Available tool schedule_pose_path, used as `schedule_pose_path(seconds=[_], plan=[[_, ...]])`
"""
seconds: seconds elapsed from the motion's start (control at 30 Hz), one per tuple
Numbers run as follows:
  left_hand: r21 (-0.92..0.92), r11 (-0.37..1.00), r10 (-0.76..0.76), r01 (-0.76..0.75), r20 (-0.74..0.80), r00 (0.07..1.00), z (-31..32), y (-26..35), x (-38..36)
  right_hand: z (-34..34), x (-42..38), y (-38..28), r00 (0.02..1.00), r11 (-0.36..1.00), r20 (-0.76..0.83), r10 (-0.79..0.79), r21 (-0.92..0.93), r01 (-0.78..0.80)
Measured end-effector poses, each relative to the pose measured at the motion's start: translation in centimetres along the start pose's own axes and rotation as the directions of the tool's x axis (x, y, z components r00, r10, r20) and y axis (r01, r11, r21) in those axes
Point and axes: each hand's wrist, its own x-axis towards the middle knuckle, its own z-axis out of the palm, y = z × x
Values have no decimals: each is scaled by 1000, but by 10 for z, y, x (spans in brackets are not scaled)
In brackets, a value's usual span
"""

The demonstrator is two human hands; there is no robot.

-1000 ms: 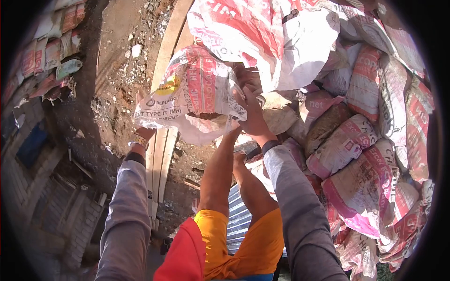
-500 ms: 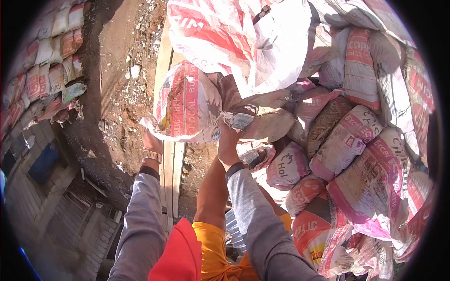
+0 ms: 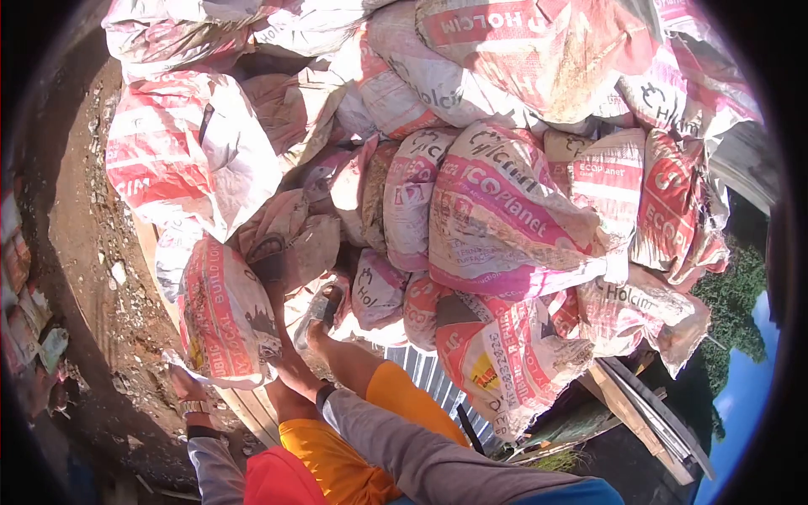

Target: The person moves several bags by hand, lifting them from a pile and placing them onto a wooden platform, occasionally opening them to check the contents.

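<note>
A filled red-and-white sack (image 3: pixel 223 307) with block lettering rests at the left of the head view, near the edge of the pile. My left hand (image 3: pixel 187 385) is closed on its near left corner, below a wristwatch. At its near right corner, my right hand (image 3: pixel 290 364) is closed on the gathered fabric; the fingers are partly hidden. Beyond this sack lies a red-and-white Holcim sack (image 3: pixel 160 160). Close to my right hand are my feet in sandals, one sandal (image 3: pixel 322 307) on the sacks.
Stacked sacks (image 3: pixel 505 210) with pink and red print fill the middle and right. Wooden boards (image 3: pixel 244 412) run below the held sack. Dirt and stones (image 3: pixel 118 273) lie along the left. Loose planks (image 3: pixel 644 421) stick out at lower right, near a drop with greenery (image 3: pixel 736 295).
My view has swung to the right, so the pile and both hands appear further left and lower. Both hands still hold the same sack by its corners.
</note>
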Motion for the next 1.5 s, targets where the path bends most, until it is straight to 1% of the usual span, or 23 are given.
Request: schedule_pose_path(seconds=[0.03,0.07,0.13,0.23,0.27,0.37,0.4,0.47,0.5,0.53,0.57,0.6,0.7,0.77,0.87,1.03,1.1,1.23,1.3,1.37,1.4,1.47,1.5], plan=[[245,939,273,-240,-110,956,2,-14,-2,0,-2,-5,999,999,-35,20,-29,-21],[248,937,280,-244,-123,952,-4,-3,6,-1,-5,-4,997,997,-69,40,-57,-44],[-418,829,-263,371,294,919,-18,14,28,-18,4,6,972,921,46,229,-335,-201],[-419,752,-384,509,350,855,-37,36,51,-19,-4,-27,957,913,-37,289,-290,-287],[-217,962,-133,163,149,980,-59,42,43,-9,-20,-39,977,953,-121,176,-228,-200],[108,969,196,-222,210,958,-124,64,39,19,-74,-60,939,987,-327,-103,-150,56],[112,994,-36,9,237,971,-129,58,35,24,-98,-49,918,985,-371,-143,-147,94],[123,973,168,-196,208,964,-177,112,38,22,-128,-49,985,908,-136,107,417,-41],[147,912,356,-383,178,917,-207,154,42,7,-132,-77,954,956,-61,293,-5,-294],[84,994,43,-64,225,973,-216,191,40,-6,-143,-150,872,772,-82,482,-432,-467],[54,962,-274,269,248,929,-225,229,38,-14,-160,-166,911,872,-130,391,-264,-412],[-14,973,-226,232,177,958,-235,248,20,-20,-178,-175,933,941,-190,306,-88,-327],[-93,993,72,-74,-29,997,-272,295,-5,-39,-223,-216,963,881,-227,148,-412,-233],[-462,887,68,-11,107,992,-294,336,-3,-48,-249,-282,955,876,-275,111,-426,-225],[-822,525,200,221,372,907,-329,395,-9,-66,-291,-358,919,994,-393,39,106,3],[-648,628,680,-431,188,708,-364,482,-8,-89,-354,-417,700,930,-706,-108,176,322],[-540,419,875,-730,24,484,-400,544,-23,-112,-380,-418,573,894,-691,-440,-397,207],[-879,441,681,179,458,571,-414,628,-39,-146,-399,-428,391,677,-599,-699,-730,93],[-883,362,661,297,468,586,-392,661,-40,-166,-385,-430,273,510,-499,-822,-859,-34],[-907,398,751,137,407,520,-338,673,-24,-185,-360,-434,108,297,-323,-940,-933,-204],[-892,334,846,-305,141,514,-308,687,-16,-207,-333,-406,153,380,-402,-903,-912,-154],[-865,350,846,-359,128,517,-276,715,-11,-250,-282,-353,237,548,-549,-801,-833,-77],[-898,439,744,21,377,551,-266,728,-11,-262,-264,-347,249,732,-702,-667,-680,44]])
